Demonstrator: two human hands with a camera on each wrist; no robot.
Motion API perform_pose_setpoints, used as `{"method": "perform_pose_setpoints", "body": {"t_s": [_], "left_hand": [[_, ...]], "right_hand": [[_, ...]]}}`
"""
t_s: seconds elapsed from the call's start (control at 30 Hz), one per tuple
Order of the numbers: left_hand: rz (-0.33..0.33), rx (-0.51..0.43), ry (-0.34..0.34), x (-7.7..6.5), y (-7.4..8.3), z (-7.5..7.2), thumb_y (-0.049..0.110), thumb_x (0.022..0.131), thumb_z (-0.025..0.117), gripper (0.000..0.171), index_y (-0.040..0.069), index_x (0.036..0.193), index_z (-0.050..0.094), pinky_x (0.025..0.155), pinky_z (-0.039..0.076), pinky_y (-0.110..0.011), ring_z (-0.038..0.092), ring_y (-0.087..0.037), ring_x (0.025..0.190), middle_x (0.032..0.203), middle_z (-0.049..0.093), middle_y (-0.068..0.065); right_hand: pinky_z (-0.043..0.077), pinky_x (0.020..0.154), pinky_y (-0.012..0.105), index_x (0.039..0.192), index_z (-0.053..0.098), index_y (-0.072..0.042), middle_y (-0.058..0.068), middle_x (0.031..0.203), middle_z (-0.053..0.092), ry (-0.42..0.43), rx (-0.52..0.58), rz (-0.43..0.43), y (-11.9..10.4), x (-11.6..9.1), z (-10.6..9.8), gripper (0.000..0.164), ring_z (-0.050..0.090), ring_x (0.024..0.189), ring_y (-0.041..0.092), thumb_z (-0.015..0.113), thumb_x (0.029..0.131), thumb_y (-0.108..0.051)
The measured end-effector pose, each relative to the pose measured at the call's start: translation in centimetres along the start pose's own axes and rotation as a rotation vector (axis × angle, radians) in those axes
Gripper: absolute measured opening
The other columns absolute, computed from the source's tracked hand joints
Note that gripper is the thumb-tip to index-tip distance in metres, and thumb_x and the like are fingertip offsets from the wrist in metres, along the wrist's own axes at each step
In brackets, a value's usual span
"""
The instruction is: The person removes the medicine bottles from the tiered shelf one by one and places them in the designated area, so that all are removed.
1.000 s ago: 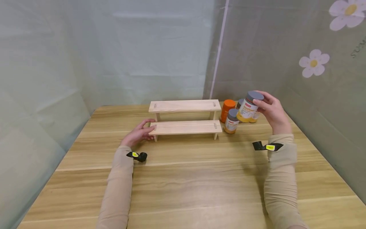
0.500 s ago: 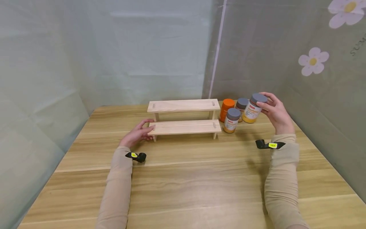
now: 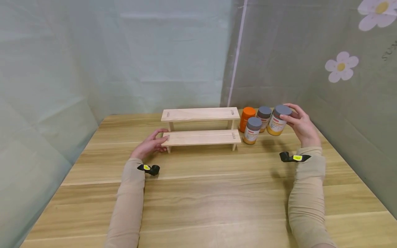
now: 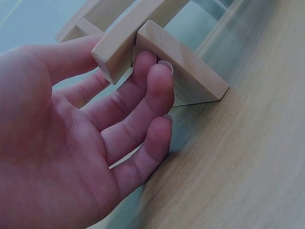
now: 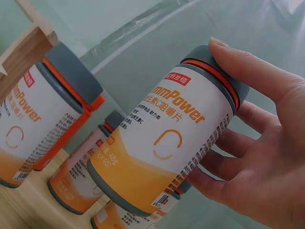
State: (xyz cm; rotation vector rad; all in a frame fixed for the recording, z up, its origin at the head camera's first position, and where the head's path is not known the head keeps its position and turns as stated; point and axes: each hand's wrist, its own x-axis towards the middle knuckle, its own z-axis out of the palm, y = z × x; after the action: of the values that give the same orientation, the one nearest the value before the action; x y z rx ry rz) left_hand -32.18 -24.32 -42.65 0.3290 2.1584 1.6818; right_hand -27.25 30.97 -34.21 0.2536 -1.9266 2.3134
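Observation:
A two-step wooden display stand (image 3: 201,137) stands on the table. My left hand (image 3: 150,144) grips the left end of its lower board, thumb on top; in the left wrist view, several fingertips (image 4: 159,88) lie beside the stand's leg. With my right hand (image 3: 301,128) I hold a supplement bottle (image 5: 159,138) around its grey lid and side. It has a white and yellow label and appears raised off the table. To its left stand two similar grey-lidded bottles (image 3: 252,132) (image 3: 263,119) and an orange bottle (image 3: 246,119). Behind the held bottle, another bottle (image 5: 112,217) is mostly hidden.
The wood-grain table (image 3: 211,199) extends in front of the stand. A pale cloth backdrop (image 3: 173,62) rises behind it, and a flower-printed grey cloth (image 3: 356,113) borders the right side. Each sleeve carries a black wrist camera (image 3: 151,169).
My right hand has moved right and slightly down with the bottle, exposing more of the grey-lidded bottle to its left. The left hand and the stand stay in place.

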Motion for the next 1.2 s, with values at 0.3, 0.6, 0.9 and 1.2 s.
{"method": "perform_pose_setpoints", "body": {"t_s": [0.3,0.6,0.9,1.2], "left_hand": [[0.000,-0.002,0.007,0.2,-0.1,0.1,0.030,0.102,0.049,0.050,0.016,0.145,0.026,0.073,0.051,-0.028,0.065,-0.011,0.074,0.101,0.058,-0.001],[-0.009,0.011,-0.010,0.0,0.2,0.2,0.031,0.102,0.047,0.054,0.017,0.148,0.023,0.076,0.050,-0.030,0.063,-0.012,0.077,0.107,0.056,-0.002],[-0.008,0.007,-0.009,0.1,-0.1,0.1,0.032,0.102,0.048,0.052,0.016,0.146,0.025,0.075,0.050,-0.029,0.064,-0.012,0.076,0.107,0.057,-0.003],[0.005,0.004,-0.021,0.0,-0.1,0.0,0.028,0.103,0.046,0.051,0.014,0.146,0.023,0.074,0.051,-0.028,0.066,-0.011,0.076,0.097,0.062,0.002]], "right_hand": [[0.040,0.090,0.016,0.120,0.059,-0.015,-0.012,0.106,0.066,-0.043,-0.002,-0.004,1.6,0.4,-0.7,0.038,0.057,0.099,0.001,0.056,0.091,0.009],[0.036,0.086,0.016,0.131,0.054,-0.022,-0.015,0.110,0.054,-0.013,-0.236,0.149,2.8,0.7,-1.3,0.043,0.048,0.102,0.001,0.065,0.092,-0.007],[0.034,0.088,0.018,0.139,0.045,-0.023,-0.015,0.115,0.044,-0.018,-0.354,0.233,3.7,0.7,-1.7,0.050,0.041,0.105,0.002,0.065,0.093,-0.016],[0.042,0.086,0.013,0.139,0.044,-0.022,-0.013,0.117,0.048,-0.096,-0.258,0.144,5.2,0.7,-2.3,0.046,0.050,0.103,-0.001,0.057,0.097,-0.008]]}}
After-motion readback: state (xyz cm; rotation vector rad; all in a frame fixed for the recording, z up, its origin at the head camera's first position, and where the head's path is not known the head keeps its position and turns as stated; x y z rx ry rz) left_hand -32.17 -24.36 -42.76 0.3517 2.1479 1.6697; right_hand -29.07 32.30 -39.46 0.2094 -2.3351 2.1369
